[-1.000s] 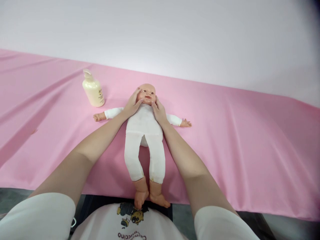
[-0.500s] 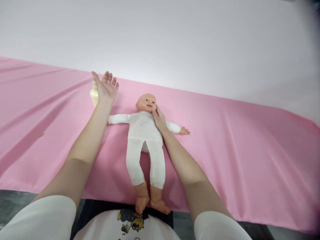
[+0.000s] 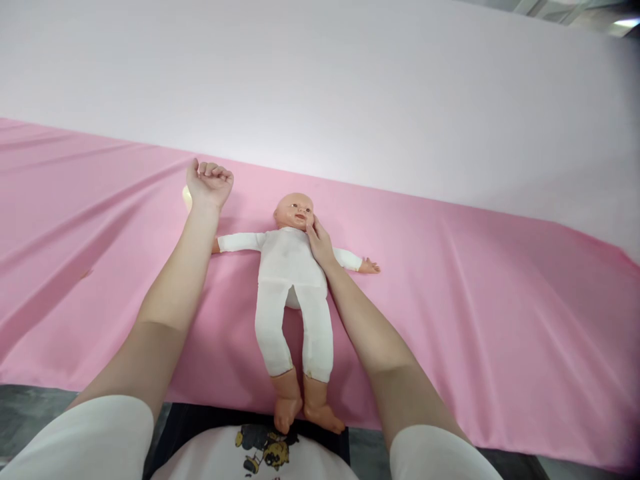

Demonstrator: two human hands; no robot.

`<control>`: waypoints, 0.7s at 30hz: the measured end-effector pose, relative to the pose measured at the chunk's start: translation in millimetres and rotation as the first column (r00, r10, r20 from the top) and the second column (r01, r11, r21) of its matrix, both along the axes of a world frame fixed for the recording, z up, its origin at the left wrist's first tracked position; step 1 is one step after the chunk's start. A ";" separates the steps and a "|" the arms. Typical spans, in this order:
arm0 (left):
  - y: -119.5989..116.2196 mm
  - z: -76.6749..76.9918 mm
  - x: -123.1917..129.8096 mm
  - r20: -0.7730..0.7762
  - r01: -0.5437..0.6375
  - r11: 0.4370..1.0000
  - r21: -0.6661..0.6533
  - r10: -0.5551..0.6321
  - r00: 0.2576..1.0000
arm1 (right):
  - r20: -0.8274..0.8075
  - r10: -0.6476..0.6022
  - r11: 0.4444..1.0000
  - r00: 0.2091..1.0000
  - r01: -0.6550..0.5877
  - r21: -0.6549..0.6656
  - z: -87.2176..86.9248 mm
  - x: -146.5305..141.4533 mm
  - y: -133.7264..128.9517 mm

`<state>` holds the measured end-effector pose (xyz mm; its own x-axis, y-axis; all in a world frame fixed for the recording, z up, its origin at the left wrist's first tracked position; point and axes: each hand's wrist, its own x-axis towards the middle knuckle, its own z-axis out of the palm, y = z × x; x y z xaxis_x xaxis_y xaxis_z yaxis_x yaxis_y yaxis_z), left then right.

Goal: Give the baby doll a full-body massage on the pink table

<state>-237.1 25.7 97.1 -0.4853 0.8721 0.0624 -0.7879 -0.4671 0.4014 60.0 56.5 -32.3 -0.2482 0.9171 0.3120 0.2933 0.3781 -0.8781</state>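
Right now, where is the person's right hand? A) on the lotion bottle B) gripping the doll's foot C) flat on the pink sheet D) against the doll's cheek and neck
D: the right hand rests against the side of the baby doll at its cheek and neck, while the left hand is curled over the cream bottle.

- Doll (image 3: 293,280) lies face up on the pink cloth (image 3: 475,300).
- Right hand (image 3: 320,243) touches the doll's cheek.
- Left hand (image 3: 207,183), fingers curled, covers a cream bottle (image 3: 187,198) left of the doll.
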 end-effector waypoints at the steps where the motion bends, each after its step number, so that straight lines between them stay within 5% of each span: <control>1: -1.9 1.4 0.1 0.024 0.013 1.000 0.004 -0.013 1.000 | 0.003 0.002 1.000 1.000 -0.002 0.001 -0.1 0.1 0.0; 14: 0.0 -5.3 -0.1 -0.021 0.045 0.998 0.043 -0.044 0.999 | -0.015 0.025 1.000 1.000 -0.025 0.011 3.1 -0.3 -3.2; 21: -5.3 3.1 2.8 -0.024 0.056 0.998 -0.032 -0.057 0.998 | -0.024 0.017 1.000 1.000 -0.017 0.005 2.0 -0.7 -2.0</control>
